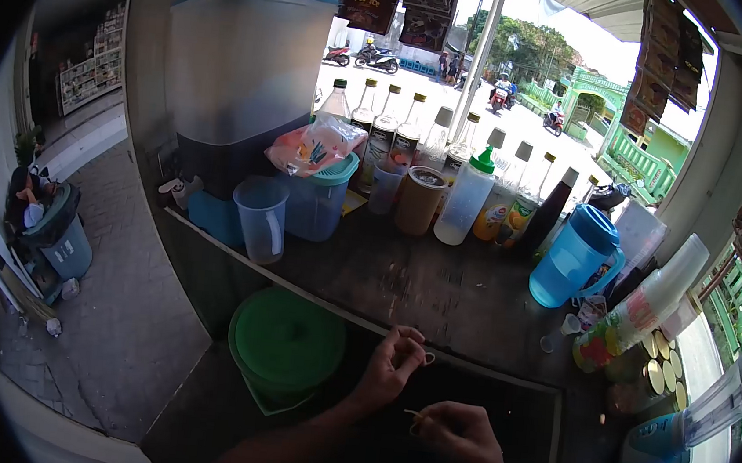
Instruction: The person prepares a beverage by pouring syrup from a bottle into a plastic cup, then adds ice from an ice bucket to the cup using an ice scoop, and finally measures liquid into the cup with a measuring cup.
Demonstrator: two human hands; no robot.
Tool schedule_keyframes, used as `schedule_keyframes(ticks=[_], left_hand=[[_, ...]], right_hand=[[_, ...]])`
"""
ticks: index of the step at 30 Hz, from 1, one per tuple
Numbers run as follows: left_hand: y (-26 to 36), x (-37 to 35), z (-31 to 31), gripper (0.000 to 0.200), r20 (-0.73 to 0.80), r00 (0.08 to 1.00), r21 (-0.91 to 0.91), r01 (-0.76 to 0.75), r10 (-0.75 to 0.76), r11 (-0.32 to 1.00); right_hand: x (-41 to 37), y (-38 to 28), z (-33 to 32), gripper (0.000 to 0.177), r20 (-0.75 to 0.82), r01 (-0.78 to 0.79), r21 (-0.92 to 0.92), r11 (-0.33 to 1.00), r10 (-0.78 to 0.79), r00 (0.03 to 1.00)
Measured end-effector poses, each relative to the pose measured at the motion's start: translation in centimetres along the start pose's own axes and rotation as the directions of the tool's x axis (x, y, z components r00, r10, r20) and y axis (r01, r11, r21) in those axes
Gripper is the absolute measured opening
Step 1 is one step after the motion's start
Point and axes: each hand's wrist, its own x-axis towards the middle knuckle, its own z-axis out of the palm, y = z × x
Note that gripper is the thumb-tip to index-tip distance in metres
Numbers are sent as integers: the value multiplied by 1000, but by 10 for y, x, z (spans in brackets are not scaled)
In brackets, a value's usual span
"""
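Observation:
My left hand point(390, 363) is over the front edge of the dark wooden counter point(358, 274). Its fingers are pinched on a thin pale loop that looks like a rubber band point(430, 358). Lower and to the right, my right hand point(464, 434) is also closed, thumb against forefinger. A second thin pale band point(412, 414) sticks out from its fingertips. The two hands are apart, and whether the bands join cannot be seen. Left of my left hand, below counter level, sits a bucket with a green lid point(287, 334).
Along the counter's back stand several glass bottles point(382, 131) and a green-capped squeeze bottle point(464, 200). A clear measuring jug point(260, 220) is at left, beside a large drink container point(248, 71). On the right are a blue pitcher point(573, 258), stacked plastic cups point(646, 313) and a blender point(680, 426).

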Motion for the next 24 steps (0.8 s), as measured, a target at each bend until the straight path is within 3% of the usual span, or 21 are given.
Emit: schedule_keyframes(ticks=[2, 4, 6, 7, 9, 10, 12, 16, 18, 20, 21, 23, 24], left_hand=[[-19, -84, -14, 10, 58, 943, -227, 332, -327, 916], [-51, -158, -32, 20, 135, 816, -274, 576, -562, 770], [-68, -211, -47, 13, 90, 779, -376, 603, -620, 704], [-68, -224, -52, 13, 96, 781, -371, 603, -617, 706], [-64, -240, -51, 8, 39, 808, -558, 505, -587, 659], [-59, -244, -49, 8, 43, 808, -560, 507, -587, 656], [-50, -245, -42, 9, -21, 924, -187, 372, -383, 909], [-43, -237, -37, 11, -41, 923, -108, 377, -383, 920], [-45, -230, -35, 13, -56, 834, -427, 476, -549, 768], [-72, -230, -44, 15, 30, 819, -441, 526, -573, 728], [-81, -231, -46, 16, 105, 795, -460, 571, -597, 680], [-53, -224, -33, 16, 114, 807, -491, 553, -580, 673], [-44, -220, -29, 15, 110, 822, -529, 524, -558, 668]], right_hand=[[-30, 36, 31, 23, 26, -160, 93, 983, 159, 987], [-52, 77, 67, 26, -45, -36, 271, 962, 50, 998], [-64, 120, 78, 22, -12, -121, 169, 978, 125, 992], [-68, 136, 85, 21, -44, -85, 146, 986, 92, 995], [-77, 147, 86, 21, -30, -145, 179, 973, 152, 988], [-82, 147, 88, 21, -12, -213, 218, 952, 221, 975], [-85, 146, 89, 21, -18, -270, 237, 934, 282, 959], [-88, 141, 100, 20, -167, -50, 292, 955, 102, 981], [-88, 128, 100, 20, -253, 62, 323, 944, 23, 967], [-90, 114, 94, 19, -134, 24, 369, 929, 28, 991], [-89, 124, 95, 19, -145, 28, 374, 927, 29, 989], [-82, 152, 97, 17, -314, 127, 115, 985, -85, 946], [-81, 152, 98, 17, -321, 132, 117, 984, -88, 943]])
